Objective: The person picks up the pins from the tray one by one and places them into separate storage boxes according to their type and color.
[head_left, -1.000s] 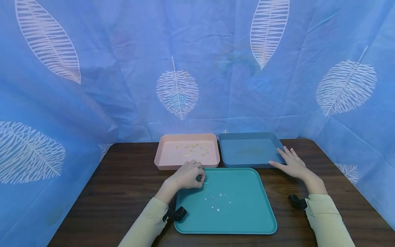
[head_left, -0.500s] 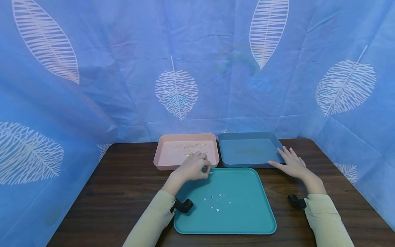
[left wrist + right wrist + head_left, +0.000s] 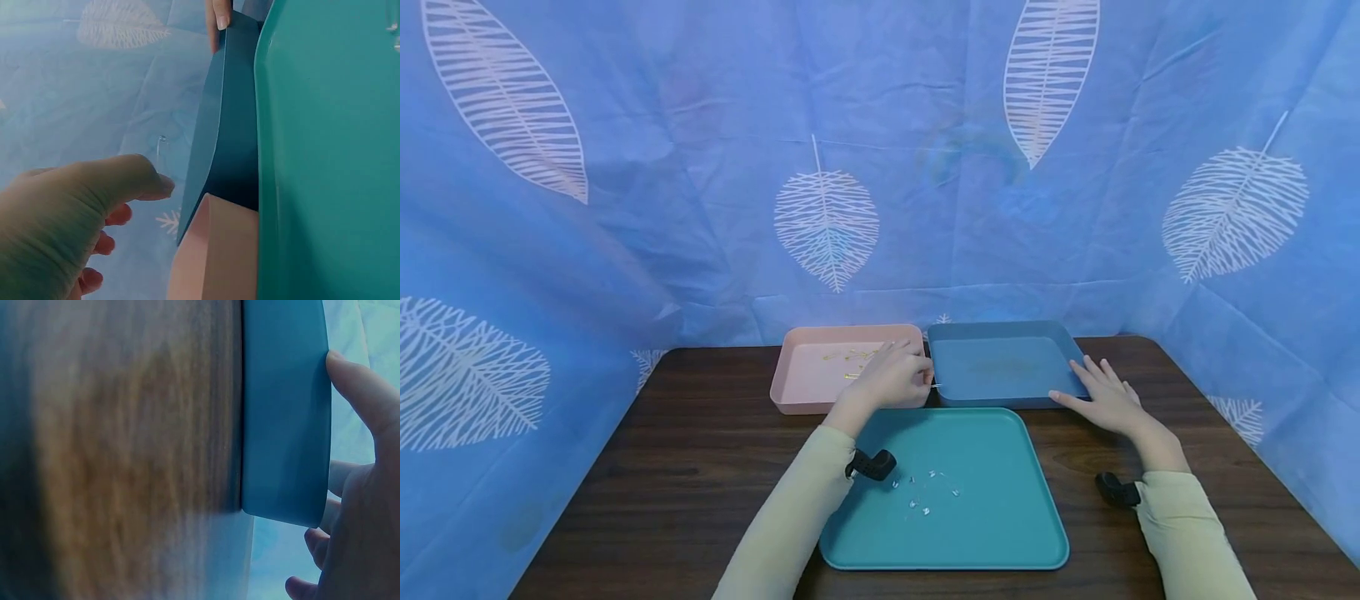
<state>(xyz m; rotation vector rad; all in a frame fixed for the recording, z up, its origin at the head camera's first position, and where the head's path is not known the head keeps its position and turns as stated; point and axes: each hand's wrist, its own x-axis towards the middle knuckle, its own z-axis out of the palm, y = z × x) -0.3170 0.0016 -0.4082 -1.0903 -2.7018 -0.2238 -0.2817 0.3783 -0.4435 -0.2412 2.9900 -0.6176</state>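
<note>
Fingers [image 3: 917, 377] of your left hand [image 3: 891, 379] are pinching a thin silver pin [image 3: 935, 386] between thumb and fingertips, and the hand is hovering over the seam where the pink tray [image 3: 797, 379] meets the blue tray [image 3: 1000, 367]. The left wrist view is showing the pin [image 3: 160, 150] as a fine bent wire sticking up past your thumb. It is likely feather-light, stiff and springy, slick as bare metal, and easy to flick away or drop, so you are best holding it near its middle with a soft, steady pinch, keeping clear of any sharp end. Your right hand [image 3: 1105, 400] is lying flat with relaxed, straight fingers against the near right corner of the blue tray, steadying it. More silver pins [image 3: 925, 492] are lying on the teal tray [image 3: 992, 533] just in front of the blue tray, and gold pins [image 3: 850, 360] are lying in the pink tray.
</note>
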